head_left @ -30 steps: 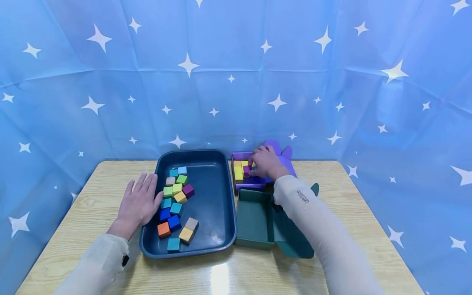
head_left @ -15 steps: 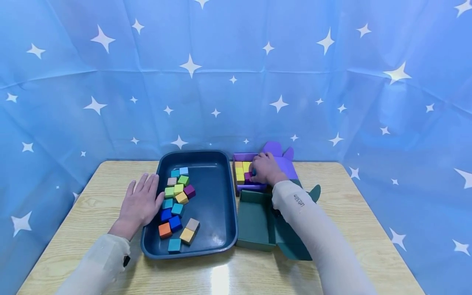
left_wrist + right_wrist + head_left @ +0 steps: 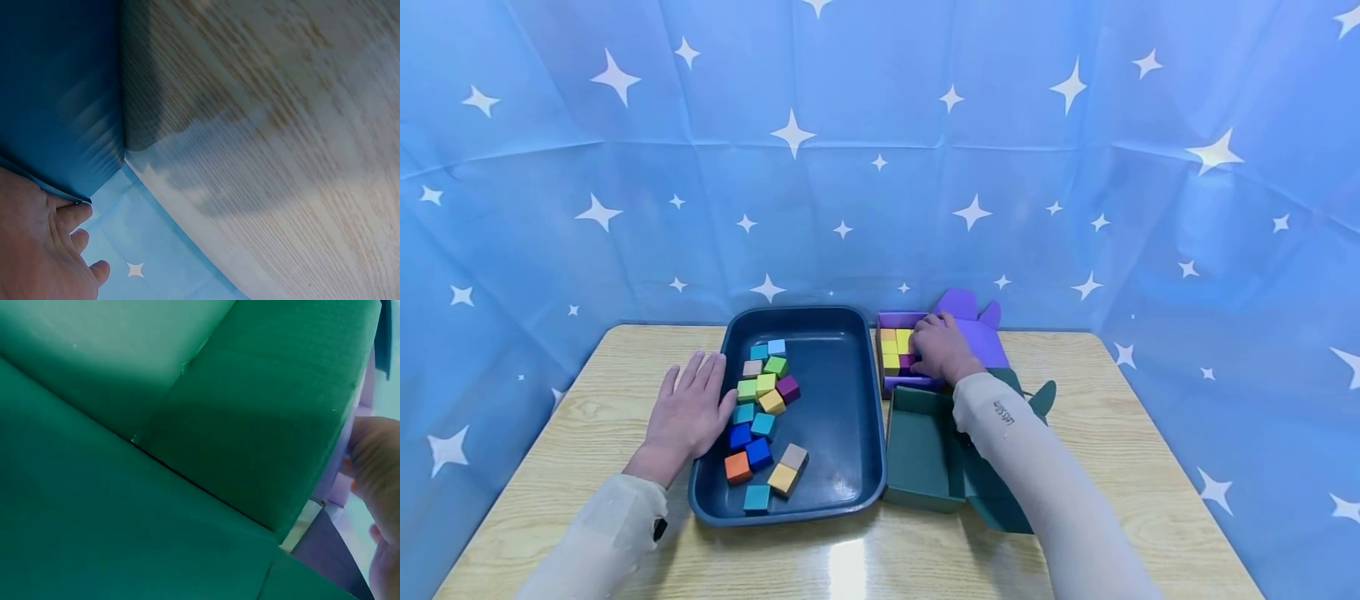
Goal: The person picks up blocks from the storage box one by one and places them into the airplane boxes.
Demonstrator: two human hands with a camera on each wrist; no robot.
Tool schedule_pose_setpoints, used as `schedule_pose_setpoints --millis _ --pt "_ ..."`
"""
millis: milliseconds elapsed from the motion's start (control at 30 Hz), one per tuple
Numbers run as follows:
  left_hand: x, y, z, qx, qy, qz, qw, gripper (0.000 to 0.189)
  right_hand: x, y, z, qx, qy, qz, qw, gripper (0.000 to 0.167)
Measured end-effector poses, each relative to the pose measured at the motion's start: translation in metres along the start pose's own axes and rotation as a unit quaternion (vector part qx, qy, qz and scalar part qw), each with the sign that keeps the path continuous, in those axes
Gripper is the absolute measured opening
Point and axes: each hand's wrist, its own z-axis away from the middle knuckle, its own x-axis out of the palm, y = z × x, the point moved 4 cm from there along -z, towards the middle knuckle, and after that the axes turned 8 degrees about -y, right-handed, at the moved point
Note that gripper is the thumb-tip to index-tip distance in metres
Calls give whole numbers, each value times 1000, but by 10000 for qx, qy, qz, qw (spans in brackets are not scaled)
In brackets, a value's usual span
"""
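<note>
From the head view, I see a wooden counter [image 3: 550, 483] backed by blue star-printed cloth [image 3: 850, 83]. A dark blue tray [image 3: 835, 400] stands left of the middle, its far end close to the counter's far edge, with loose coloured cubes [image 3: 759, 452] gathered mostly along its left side. The person's left hand [image 3: 688, 412] rests on the tray's left rim, fingers straight and side by side. Right of the tray, near the far edge, sits an open purple box [image 3: 901, 319] holding yellow cubes [image 3: 905, 340] and a dark purple cube [image 3: 907, 363]; its lid [image 3: 983, 340] lies folded back toward the right edge. The right hand [image 3: 946, 346] is down in this box, fingers bent beside the dark purple cube; whether they pinch anything I cannot tell. An open green box [image 3: 921, 450] stands just in front, farther from the far edge. In the left wrist view, fingertips meet the tray's rim. In the right wrist view, green cardboard fills most of the sight, the hand showing partly at the right, a bit of orange beside its fingers.
</note>
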Motion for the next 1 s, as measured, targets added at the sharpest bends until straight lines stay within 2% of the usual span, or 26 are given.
schedule_pose_setpoints --millis 233,400,567,733,833,1000 --pt "0 1 0 29 -1 19 10000 70 0 -1 2 24 91 24 10000 24" --pt "1 0 0 22 -20 32 10000 70 -7 1 3 22 278 -558 9981 31" --pt "1 0 0 17 -36 31 10000 70 -29 -5 5 -185 625 -1187 9908 30" --pt "0 -1 0 3 -73 25 10000 71 -52 -30 7 -727 763 -1233 9868 28" --pt "0 0 0 12 -65 35 10000 71 -60 -53 9 -1123 794 -1012 9853 30" --pt "0 1 0 7 -30 34 10000 71 -65 -98 17 -1858 693 -752 9772 33"
